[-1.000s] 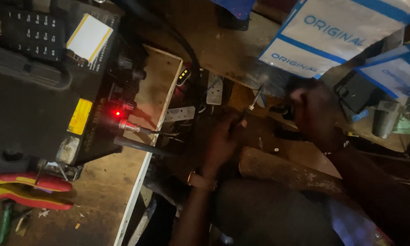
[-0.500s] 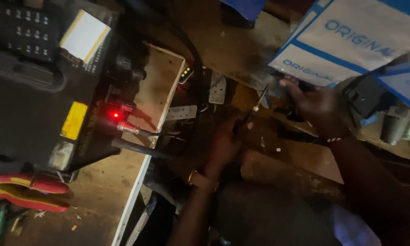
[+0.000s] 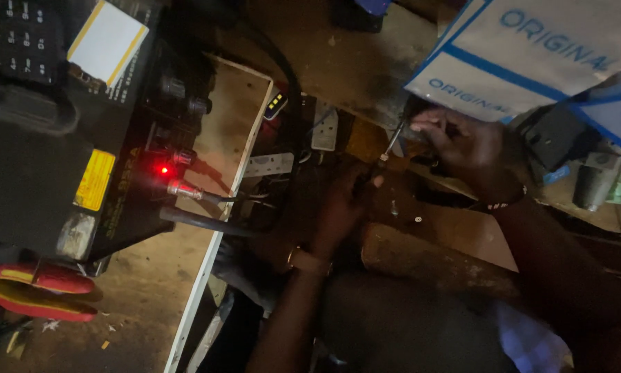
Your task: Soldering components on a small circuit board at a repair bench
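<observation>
While gripping screwdriver [image 3: 392, 144] in closed right hand [image 3: 466, 146] beside curled left hand [image 3: 339, 207], grip unclear, could slip in poor light.

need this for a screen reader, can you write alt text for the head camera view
In dim light, the person's right hand holds a thin screwdriver pointed down toward the left hand, which rests on dark parts on a wooden bench. At left, a black power unit shows a red light; red-handled pliers lie below it.
</observation>
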